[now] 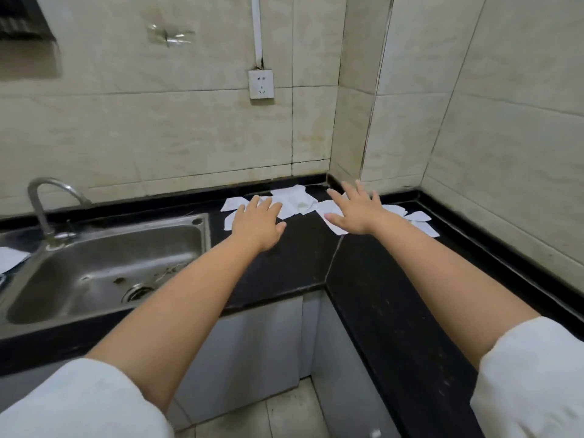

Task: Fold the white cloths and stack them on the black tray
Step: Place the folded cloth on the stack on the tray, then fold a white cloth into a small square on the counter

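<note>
Several white cloths [294, 202] lie scattered and unfolded in the far corner of the black countertop [297, 260]. My left hand [257, 224] reaches out with fingers straight, over the leftmost cloths [232, 204]. My right hand [355, 210] is spread flat, fingers apart, above another cloth [327, 211]. Neither hand holds anything. More cloths [420, 221] lie to the right of my right wrist. A white cloth [11, 257] also shows at the left edge, beside the sink. No black tray is visible.
A steel sink [104, 263] with a curved tap [47, 203] takes up the left of the counter. Tiled walls close the corner behind, with a wall socket [261, 84] above. The counter turns along the right wall; the floor lies below between the cabinets.
</note>
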Available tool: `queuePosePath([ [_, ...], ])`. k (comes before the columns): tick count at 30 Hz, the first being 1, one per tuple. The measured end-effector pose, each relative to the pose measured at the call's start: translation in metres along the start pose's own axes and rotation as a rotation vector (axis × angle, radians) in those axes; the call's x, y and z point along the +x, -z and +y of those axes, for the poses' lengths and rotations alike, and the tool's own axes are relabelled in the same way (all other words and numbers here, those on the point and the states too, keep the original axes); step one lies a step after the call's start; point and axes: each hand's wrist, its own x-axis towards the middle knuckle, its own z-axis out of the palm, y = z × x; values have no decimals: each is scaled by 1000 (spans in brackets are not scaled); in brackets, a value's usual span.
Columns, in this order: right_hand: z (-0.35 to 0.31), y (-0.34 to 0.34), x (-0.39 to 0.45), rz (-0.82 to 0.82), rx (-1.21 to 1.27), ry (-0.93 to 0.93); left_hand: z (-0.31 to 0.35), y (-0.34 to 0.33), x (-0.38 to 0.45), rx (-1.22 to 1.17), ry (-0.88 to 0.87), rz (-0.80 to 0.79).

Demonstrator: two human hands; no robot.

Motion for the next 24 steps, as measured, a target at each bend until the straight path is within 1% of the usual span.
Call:
queuePosePath([
  [2,8,-7,31,-21,19,-45,-17,-10,35,0,-17,-22],
  [5,28,-29,69,-103,32,-110,-33,-30,80,-8,-41,-70],
  [11,69,-80,147,-246,50,-247,-39,-77,151,-69,-97,-187],
  [13,76,-99,178,-278,68,-251,-44,-94,176,-64,-105,-218],
  [17,85,-129,249,-321,119,-199,-57,-127,237,-56,-59,-290],
  [19,87,-143,283,-306,146,-171,-61,-146,266,-60,-44,-321],
  [24,82,-174,353,-163,205,-87,-63,-194,316,-117,9,-376],
])
